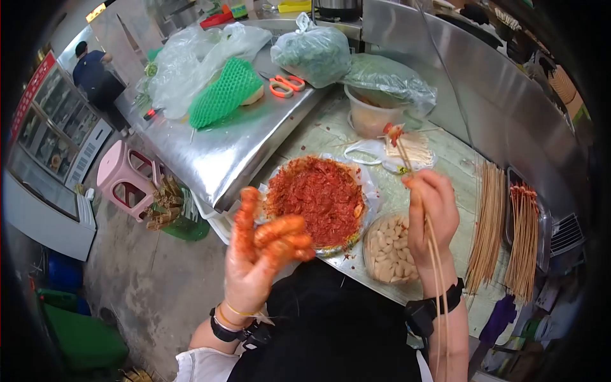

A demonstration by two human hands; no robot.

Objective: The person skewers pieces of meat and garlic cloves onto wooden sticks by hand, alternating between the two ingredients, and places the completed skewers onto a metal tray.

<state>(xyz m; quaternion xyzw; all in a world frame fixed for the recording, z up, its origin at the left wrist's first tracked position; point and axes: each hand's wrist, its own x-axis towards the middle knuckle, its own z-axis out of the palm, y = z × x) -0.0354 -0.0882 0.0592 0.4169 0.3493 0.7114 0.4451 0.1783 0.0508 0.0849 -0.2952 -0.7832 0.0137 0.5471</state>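
Note:
My left hand (259, 251), its fingers smeared with red seasoning, is raised at the near left side of a bowl of red-seasoned meat (315, 200). Its fingers are apart, some partly bent, and nothing shows in them. My right hand (434, 210) grips thin bamboo skewers (435, 254), whose long ends run down past my wrist. At their upper tips sits a small red piece of food (394, 134). Just left of that hand, a clear round tub (388, 249) holds pale, clove-shaped pieces.
Bare skewers (487, 229) lie at the right beside a metal tray (542, 235) with loaded skewers (524, 210). Behind the bowl stands a plastic tub (374, 114). Scissors (286, 86), green foam netting (223, 94) and bags occupy the steel counter (223, 149). A person (97, 76) stands far left.

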